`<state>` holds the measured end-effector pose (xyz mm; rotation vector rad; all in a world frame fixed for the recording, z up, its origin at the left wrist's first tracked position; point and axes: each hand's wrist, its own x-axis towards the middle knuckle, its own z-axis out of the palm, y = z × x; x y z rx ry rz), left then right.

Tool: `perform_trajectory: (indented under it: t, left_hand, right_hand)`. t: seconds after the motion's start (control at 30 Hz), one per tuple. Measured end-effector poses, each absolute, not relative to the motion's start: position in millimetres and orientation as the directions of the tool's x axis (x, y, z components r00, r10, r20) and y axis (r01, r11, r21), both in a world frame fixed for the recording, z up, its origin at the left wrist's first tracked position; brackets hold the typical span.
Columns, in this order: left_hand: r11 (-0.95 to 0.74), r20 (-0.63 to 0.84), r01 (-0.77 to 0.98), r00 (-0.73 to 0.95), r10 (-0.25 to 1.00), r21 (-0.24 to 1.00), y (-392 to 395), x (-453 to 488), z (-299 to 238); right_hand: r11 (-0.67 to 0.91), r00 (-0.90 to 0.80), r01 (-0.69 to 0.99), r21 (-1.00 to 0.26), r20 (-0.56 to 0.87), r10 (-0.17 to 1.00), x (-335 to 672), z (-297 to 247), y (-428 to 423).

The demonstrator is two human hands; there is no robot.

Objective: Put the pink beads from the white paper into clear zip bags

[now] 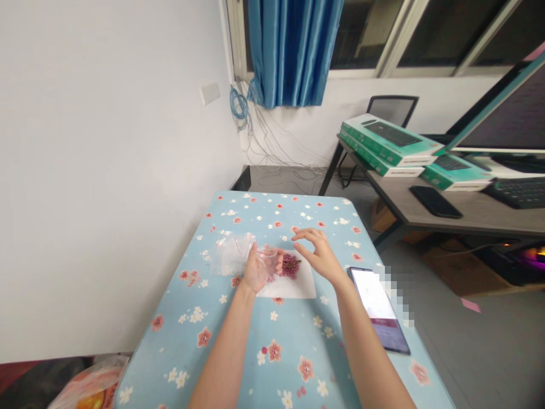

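Left of centre, clear plastic sachets (pixel 230 257) are laid on the worktop (pixel 293 326) beside the left hand (pixel 255 271), in whose loosely curled fingers a transparent bag (pixel 267 257) is held, presumably for steadiness. At centre, pinkish berries (pixel 291 267) are rested on a white sheet (pixel 300 288), perhaps for cleanliness; rightward, the right hand (pixel 317 253) is held empty, half open.

Plain white wall (pixel 106 159) at nine o'clock, with a pale plate (pixel 210 94) fixed on it towards eleven. Tangled cables (pixel 238 108), also at eleven, trailing down to the floor. Shiny blue curtain (pixel 293 57) at twelve, beside dark-paned windows (pixel 366 34) at one. Black-framed chair (pixel 394 111) at two; wood-grain desk (pixel 485 220) at three. Grey floor (pixel 489 341) at four. Pale blue, flower-patterned table (pixel 298 335) at six. Even indoor light.
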<state>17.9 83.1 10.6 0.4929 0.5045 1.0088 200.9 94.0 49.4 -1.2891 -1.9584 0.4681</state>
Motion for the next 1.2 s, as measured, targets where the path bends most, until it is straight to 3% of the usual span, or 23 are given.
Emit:
perform_trajectory:
  t: [0.2,0.53,0.87,1.2]
  left_hand:
    - [0.405,-0.103,-0.738,0.419,0.902,0.541,86,14,5]
    - [0.419,-0.123,-0.757,0.417,0.901,0.502,87,13,4]
    - [0.408,-0.118,-0.75,0.41,0.904,0.52,86,14,4]
    - [0.454,-0.243,-0.62,0.397,0.885,0.64,83,21,15]
  right_hand:
    - [0.303,-0.255,0.827,-0.474,0.165,0.953,230,27,98]
    - [0.263,-0.295,0.862,-0.434,-0.006,0.956,227,14,99]
    - [0.271,-0.273,0.858,-0.437,0.06,0.96,226,16,98]
    - [0.399,-0.241,0.649,-0.647,0.323,0.915,208,47,93]
